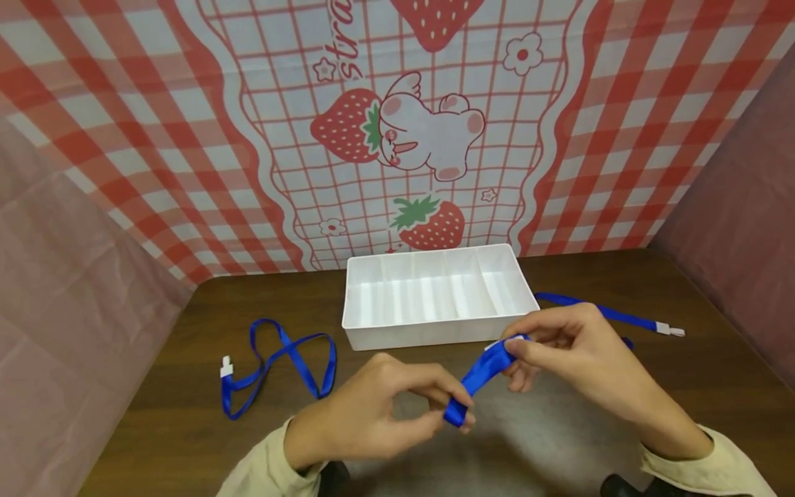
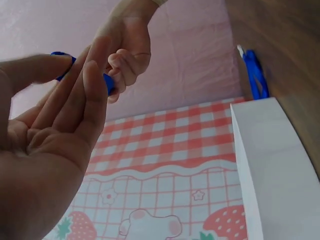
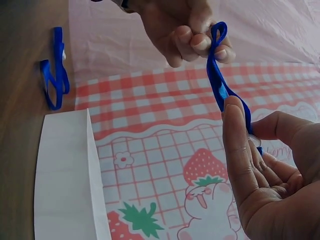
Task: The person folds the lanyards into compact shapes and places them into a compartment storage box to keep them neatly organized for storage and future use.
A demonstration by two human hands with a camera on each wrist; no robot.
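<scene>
Both hands hold a folded blue lanyard (image 1: 486,368) in the air in front of the white tray. The left hand (image 1: 381,407) pinches its lower, looped end between thumb and fingers. At the upper end, the right hand (image 1: 577,355) grips the folded strap between thumb and fingers. In the right wrist view the strap (image 3: 215,82) runs between the hands in flat layers, with a small loop above the left fingers. A bit of white shows beside the right thumb in the head view. The left wrist view shows only small pieces of it, mostly hidden behind fingers.
A white compartment tray (image 1: 413,336) stands at the back middle of the brown table (image 1: 168,386). Left of it lies a second blue lanyard (image 1: 301,362) with a white clip. Another blue lanyard (image 1: 630,319) lies to the right, partly behind the right hand. A checkered strawberry cloth hangs behind.
</scene>
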